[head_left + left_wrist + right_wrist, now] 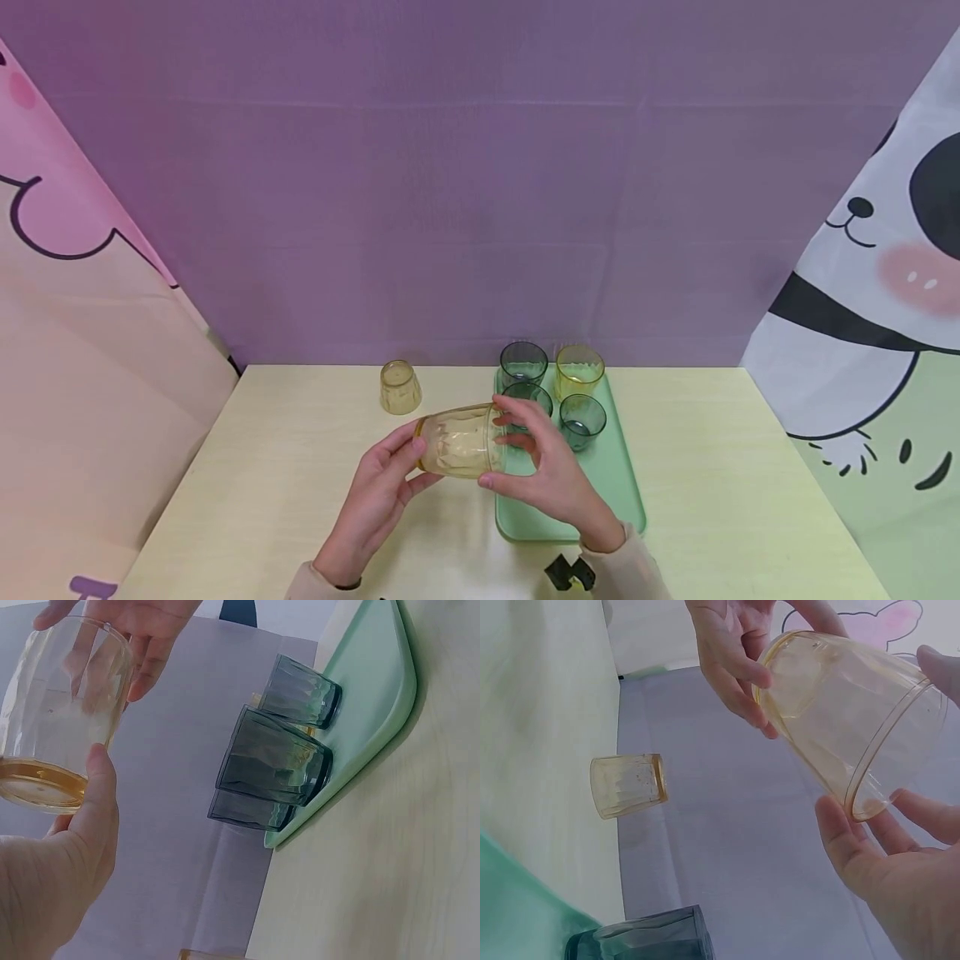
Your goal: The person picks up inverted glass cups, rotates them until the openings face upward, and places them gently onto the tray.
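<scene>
A clear amber drinking glass (459, 442) is held on its side above the table, its base toward the left and its mouth toward the right. My left hand (375, 492) grips the base end between thumb and fingers. At the rim, my right hand (551, 475) holds the glass with thumb below and fingers above. In the right wrist view the glass (847, 712) shows faceted walls and a banded rim. Behind the hands, a smaller amber glass (401, 387) stands upside down on the table.
A green tray (607, 500) lies right of centre, partly behind my right hand. On it stand three dark green glasses (582, 421) and a yellow glass (579, 371), mouths up. A small black object (570, 573) shows near my right wrist. A purple cloth (420, 183) hangs behind the table.
</scene>
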Available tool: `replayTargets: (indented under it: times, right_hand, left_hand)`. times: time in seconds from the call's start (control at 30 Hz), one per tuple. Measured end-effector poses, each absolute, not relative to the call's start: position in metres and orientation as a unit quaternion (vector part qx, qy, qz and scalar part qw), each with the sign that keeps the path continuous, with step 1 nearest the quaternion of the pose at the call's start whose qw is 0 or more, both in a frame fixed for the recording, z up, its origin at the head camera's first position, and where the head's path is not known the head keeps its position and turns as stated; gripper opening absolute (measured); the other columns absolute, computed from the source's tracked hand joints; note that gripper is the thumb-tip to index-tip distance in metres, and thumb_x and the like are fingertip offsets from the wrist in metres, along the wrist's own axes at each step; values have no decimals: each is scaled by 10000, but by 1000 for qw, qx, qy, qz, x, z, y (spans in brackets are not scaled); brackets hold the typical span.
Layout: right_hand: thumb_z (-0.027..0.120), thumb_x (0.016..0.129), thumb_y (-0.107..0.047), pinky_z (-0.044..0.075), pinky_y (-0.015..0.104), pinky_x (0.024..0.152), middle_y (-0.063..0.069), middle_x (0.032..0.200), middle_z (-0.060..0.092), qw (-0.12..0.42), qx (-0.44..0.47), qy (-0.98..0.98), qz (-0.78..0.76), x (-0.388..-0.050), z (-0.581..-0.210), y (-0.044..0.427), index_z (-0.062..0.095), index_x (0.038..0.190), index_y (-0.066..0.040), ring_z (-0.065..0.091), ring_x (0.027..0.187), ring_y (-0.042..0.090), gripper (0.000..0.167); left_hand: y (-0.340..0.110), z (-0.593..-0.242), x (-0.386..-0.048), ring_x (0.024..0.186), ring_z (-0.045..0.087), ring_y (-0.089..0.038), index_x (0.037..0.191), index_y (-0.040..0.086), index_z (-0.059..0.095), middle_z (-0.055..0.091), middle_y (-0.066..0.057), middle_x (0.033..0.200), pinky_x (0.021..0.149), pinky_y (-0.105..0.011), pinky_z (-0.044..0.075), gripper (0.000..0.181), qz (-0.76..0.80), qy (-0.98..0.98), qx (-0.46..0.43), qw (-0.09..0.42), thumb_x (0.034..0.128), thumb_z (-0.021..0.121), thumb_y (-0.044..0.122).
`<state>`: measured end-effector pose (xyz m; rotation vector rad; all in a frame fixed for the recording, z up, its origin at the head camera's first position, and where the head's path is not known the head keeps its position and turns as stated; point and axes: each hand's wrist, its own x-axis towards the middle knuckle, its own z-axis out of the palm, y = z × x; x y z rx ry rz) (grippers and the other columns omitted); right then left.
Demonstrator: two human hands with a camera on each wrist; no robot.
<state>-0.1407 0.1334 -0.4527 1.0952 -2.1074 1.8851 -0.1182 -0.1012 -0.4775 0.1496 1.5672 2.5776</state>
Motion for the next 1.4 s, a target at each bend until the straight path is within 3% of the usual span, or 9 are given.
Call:
replayTargets:
  times: [0.33, 0.53, 0.7, 0.87, 1.1, 1.4]
  right_hand:
    - [851, 754, 52, 548, 440, 920, 172, 1353, 442, 67, 363, -700, 612, -138, -449, 135, 425, 1471, -16, 511, 1184, 316, 836]
    - [878, 736, 12, 555, 440, 903, 166, 1349, 459, 88, 366, -717, 587, -134, -443, 138, 447, 1450, -9, 521, 1156, 339, 834]
    - [913, 698, -38, 572, 422, 863, 153, 1345, 483, 124, 364, -755, 532, -132, -435, 144, 477, 1426, -12, 525, 1130, 295, 848]
    - [926, 692, -91, 575, 403, 850, 128, 1361, 495, 140, 360, -785, 484, -132, -427, 154, 488, 1426, -51, 532, 1121, 315, 855]
    - [901, 734, -181, 560, 345, 829, 66, 1323, 514, 126, 346, -825, 429, -132, -427, 168, 500, 1421, -108, 543, 1099, 267, 798]
    - [898, 714, -258, 548, 357, 835, 67, 1316, 504, 116, 323, -865, 367, -130, -430, 174, 510, 1412, -85, 549, 1122, 242, 817]
  left_hand:
    - [-104, -475, -117, 1033, 623, -193, 1347, -40, 527, 604, -118, 1224, 875, -403, 572, 350, 846, 524, 70, 68, 1018, 574, 69]
    - [-106, -471, -116, 1047, 644, -220, 1390, -103, 472, 616, -144, 1228, 855, -401, 579, 440, 823, 561, 62, 63, 1001, 601, 56]
    - [-111, -472, -118, 1086, 655, -246, 1377, -69, 509, 574, -204, 1305, 869, -436, 570, 445, 793, 602, 76, 53, 973, 648, 57]
    - [-117, -472, -120, 1106, 658, -243, 1329, -9, 574, 587, -191, 1317, 857, -413, 577, 428, 752, 654, 78, 22, 933, 715, 75]
    - [-125, -468, -121, 1124, 648, -180, 1276, 165, 651, 653, 9, 1253, 859, -292, 565, 413, 620, 783, 43, -31, 895, 785, 254]
    - [-127, -466, -124, 1140, 634, -217, 1305, 117, 634, 623, -29, 1312, 840, -284, 571, 490, 541, 837, 44, -64, 873, 806, 273]
